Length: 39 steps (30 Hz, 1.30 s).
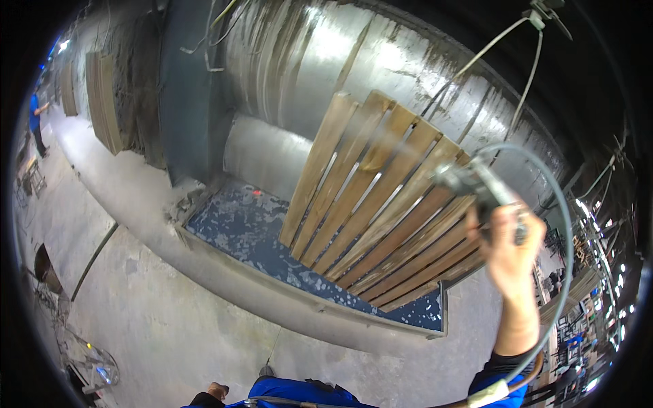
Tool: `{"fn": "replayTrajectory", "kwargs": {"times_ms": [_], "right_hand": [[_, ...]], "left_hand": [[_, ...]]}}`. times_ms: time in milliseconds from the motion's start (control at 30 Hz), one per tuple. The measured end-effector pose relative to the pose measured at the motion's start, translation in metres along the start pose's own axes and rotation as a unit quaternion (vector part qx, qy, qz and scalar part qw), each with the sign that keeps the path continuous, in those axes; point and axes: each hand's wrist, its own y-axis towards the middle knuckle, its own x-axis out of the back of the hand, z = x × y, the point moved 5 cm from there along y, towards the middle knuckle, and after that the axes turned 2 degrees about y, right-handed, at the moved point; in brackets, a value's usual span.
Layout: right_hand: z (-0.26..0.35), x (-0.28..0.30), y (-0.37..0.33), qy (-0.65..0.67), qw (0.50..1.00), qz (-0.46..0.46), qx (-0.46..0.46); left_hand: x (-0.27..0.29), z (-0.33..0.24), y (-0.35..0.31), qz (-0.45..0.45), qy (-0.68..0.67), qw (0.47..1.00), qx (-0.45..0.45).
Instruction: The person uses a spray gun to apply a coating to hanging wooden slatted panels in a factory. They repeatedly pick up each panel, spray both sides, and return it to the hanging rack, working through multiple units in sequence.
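Observation:
My right hand (509, 241) is wrapped round the grip of a spray gun (479, 183) at the right. The gun points left at a slatted wooden panel (371, 197), and a pale mist leaves its nozzle. A thin grey hose (566, 224) loops from the gun down past my forearm. The panel's spaced brown boards lean over a trough (299, 309) of dark liquid with pale flecks. Only a small part of my left hand (219, 389) shows at the lower edge, beside my blue clothing; its fingers cannot be made out.
A stained, shiny metal backing (340, 51) rises behind the panel. Wires and a hook (537, 20) hang above. Pale concrete floor (177, 319) lies before the trough. Far left, a person in blue (37, 119) stands near leaning boards (104, 102). Stacked goods fill the far right.

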Motion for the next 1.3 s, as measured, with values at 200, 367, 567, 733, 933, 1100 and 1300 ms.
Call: {"fn": "replayTrajectory", "kwargs": {"times_ms": [200, 367, 567, 733, 933, 1100, 1300], "right_hand": [[0.062, 0.1, 0.039, -0.078, 0.989, -0.128, -0.008], [0.05, 0.155, 0.093, -0.104, 0.964, -0.143, -0.198], [0.057, 0.149, 0.145, -0.012, 0.984, -0.062, -0.166], [0.067, 0.169, 0.156, -0.101, 0.971, -0.033, -0.216], [0.068, 0.231, 0.116, -0.226, 0.92, -0.123, -0.296], [0.07, 0.284, 0.074, -0.246, 0.896, -0.172, -0.327], [0.055, 0.33, 0.015, -0.341, 0.844, -0.267, -0.315]], "left_hand": [[0.113, -0.152, 0.071, -0.121, -0.063, 0.99, -0.032], [0.217, -0.282, 0.056, -0.223, -0.032, 0.949, -0.219], [0.329, -0.417, -0.064, -0.372, -0.163, 0.864, -0.298], [0.413, -0.508, -0.124, -0.372, -0.315, 0.789, -0.374], [0.501, -0.597, -0.175, -0.234, -0.464, 0.654, -0.55], [0.514, -0.628, -0.23, -0.068, -0.464, 0.66, -0.587], [0.509, -0.609, -0.255, -0.172, -0.476, 0.621, -0.598]]}}
